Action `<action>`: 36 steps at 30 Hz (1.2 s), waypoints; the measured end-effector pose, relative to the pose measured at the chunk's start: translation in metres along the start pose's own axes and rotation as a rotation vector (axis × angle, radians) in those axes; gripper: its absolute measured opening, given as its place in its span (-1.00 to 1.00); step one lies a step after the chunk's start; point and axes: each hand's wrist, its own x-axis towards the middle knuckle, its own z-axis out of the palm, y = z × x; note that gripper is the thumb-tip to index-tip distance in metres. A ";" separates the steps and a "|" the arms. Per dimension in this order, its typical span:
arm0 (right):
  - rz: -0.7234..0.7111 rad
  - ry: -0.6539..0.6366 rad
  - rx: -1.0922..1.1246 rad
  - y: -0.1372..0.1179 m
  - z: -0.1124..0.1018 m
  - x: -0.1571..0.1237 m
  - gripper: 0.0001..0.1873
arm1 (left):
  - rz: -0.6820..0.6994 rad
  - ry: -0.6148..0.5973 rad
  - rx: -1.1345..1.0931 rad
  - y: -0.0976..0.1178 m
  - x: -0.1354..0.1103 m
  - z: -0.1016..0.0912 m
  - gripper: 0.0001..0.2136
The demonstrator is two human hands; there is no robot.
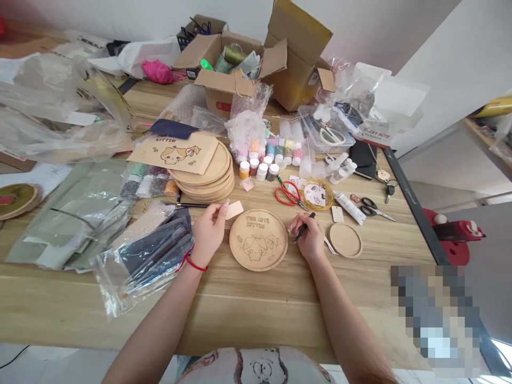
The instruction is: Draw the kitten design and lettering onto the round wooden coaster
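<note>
My left hand (pixel 211 229), with a red cord at the wrist, is closed on one end of a small pale rectangular tag (pixel 234 210). My right hand (pixel 310 237) grips a black pen (pixel 304 228), its tip pointing down and left. Between the hands lies a round wooden plate (pixel 258 240), bearing an outlined kitten and lettering. White-handled tweezers (pixel 330 246) lie partly hidden beside my right hand. A smaller round wooden dish (pixel 346 240) rests to their right.
At left, a kitten drawing (pixel 172 154) lies on stacked wooden plates (pixel 212 184). Plastic-wrapped brushes (pixel 156 266) lie nearer me. Small paint pots (pixel 262 172), red-handled pliers (pixel 288 193), coiled gold wire (pixel 330 197), black scissors (pixel 376 209) and an open cardboard box (pixel 224 85) sit further back.
</note>
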 end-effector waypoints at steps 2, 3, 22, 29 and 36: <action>-0.008 0.000 0.005 0.000 0.001 0.000 -0.63 | 0.003 0.005 0.005 -0.001 0.001 -0.001 -0.74; -0.009 0.003 0.009 0.000 0.001 0.000 -0.63 | 0.004 0.006 0.006 -0.001 0.001 -0.001 -0.73; 0.026 0.025 0.043 0.002 0.001 0.002 -0.68 | 0.011 -0.023 -0.024 0.000 0.000 0.001 -0.70; -0.014 0.000 0.045 0.004 -0.002 0.002 -0.67 | 0.012 -0.018 -0.027 0.000 0.000 0.001 -0.72; -0.025 -0.028 0.017 0.004 -0.002 0.001 -0.63 | 0.019 -0.024 -0.031 0.000 0.000 0.002 -0.71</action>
